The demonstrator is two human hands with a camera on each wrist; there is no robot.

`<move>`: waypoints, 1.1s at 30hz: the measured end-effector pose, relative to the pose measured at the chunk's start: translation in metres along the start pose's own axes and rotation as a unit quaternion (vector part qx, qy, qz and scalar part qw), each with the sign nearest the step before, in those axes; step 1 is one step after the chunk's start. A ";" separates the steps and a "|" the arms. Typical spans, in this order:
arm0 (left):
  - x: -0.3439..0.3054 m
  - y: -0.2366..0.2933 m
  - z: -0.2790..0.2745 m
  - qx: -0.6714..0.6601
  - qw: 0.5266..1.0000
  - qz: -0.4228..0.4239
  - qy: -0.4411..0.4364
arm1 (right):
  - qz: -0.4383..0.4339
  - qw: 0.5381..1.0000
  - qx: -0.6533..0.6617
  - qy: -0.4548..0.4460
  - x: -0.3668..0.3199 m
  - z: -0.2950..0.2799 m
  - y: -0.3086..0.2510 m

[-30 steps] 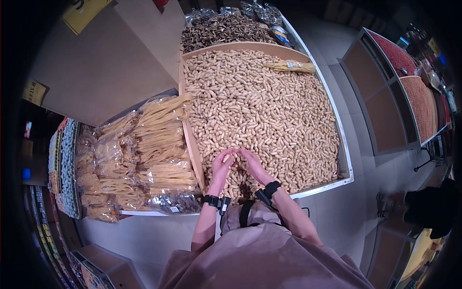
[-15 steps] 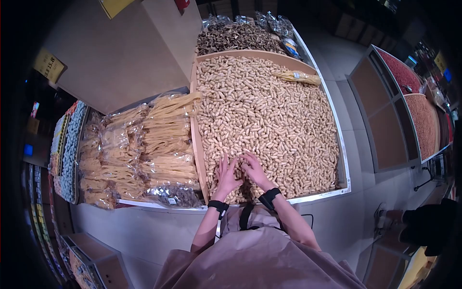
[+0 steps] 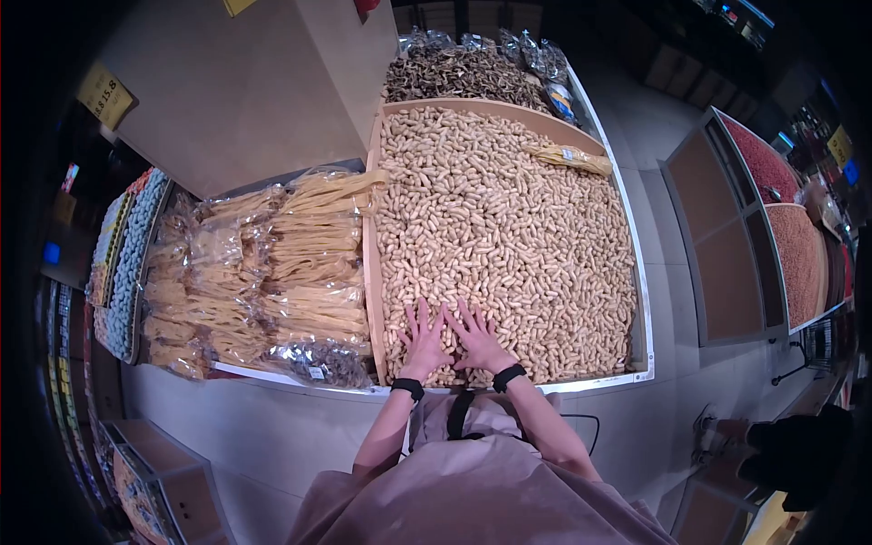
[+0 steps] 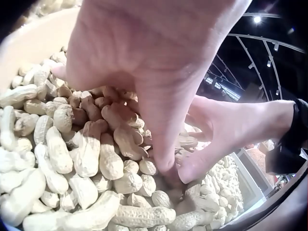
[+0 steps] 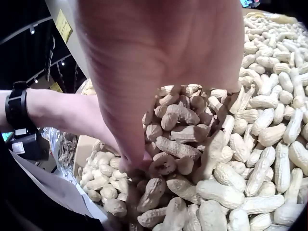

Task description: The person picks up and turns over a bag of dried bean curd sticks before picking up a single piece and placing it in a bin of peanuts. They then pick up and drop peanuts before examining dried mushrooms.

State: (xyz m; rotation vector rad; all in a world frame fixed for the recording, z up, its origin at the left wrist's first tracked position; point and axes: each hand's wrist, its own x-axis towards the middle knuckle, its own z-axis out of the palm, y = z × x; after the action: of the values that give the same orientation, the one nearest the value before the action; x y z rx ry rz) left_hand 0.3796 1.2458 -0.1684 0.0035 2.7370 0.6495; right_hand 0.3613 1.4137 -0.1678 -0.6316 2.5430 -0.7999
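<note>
A wide bin is filled with unshelled peanuts [image 3: 509, 236]. Near its front edge, my left hand [image 3: 423, 349] rests on the peanuts with fingers spread. Beside it my right hand [image 3: 481, 347] lies the same way, fingers fanned out and pointing toward the far side. The two thumbs come close together low in the peanuts, as the left wrist view shows at the left thumb [image 4: 166, 149]. In the right wrist view, loose peanuts [image 5: 178, 120] lie under the arched palm, and the fingertips are partly hidden.
A wooden divider [image 3: 373, 300] separates the peanuts from bagged dried sticks [image 3: 309, 245] on the left. A yellow packet [image 3: 570, 158] lies on the peanuts at the far right. Dark dried goods [image 3: 468, 74] fill the section behind. A metal rim [image 3: 599, 382] runs along the bin's front.
Both hands were cupped together over the peanuts; they have opened and now lie flat with spread fingers. The head view has shifted slightly.
</note>
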 end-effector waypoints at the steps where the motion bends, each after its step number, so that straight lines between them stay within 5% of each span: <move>1: 0.001 0.001 -0.002 -0.002 1.000 -0.002 0.005 | 0.010 1.000 -0.017 -0.007 0.000 -0.001 0.000; 10: 0.013 0.008 -0.022 0.008 1.000 -0.015 -0.004 | 0.056 0.995 -0.067 0.041 0.009 -0.001 0.005; 18: 0.026 -0.007 -0.003 0.021 0.994 -0.013 0.102 | 0.032 0.982 -0.127 0.133 0.016 -0.013 0.015; 23: 0.024 -0.009 0.002 0.007 0.982 0.018 0.186 | 0.052 0.980 -0.064 0.181 0.019 -0.022 0.018; 33: 0.035 -0.018 -0.002 -0.073 0.976 0.021 0.206 | 0.062 0.942 0.155 0.291 0.026 -0.004 0.036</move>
State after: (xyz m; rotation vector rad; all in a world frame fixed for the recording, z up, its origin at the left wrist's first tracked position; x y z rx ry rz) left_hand 0.3474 1.2318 -0.1856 -0.1212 3.0810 0.9560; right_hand 0.3278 1.4279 -0.1931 -0.1350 2.8218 -1.4796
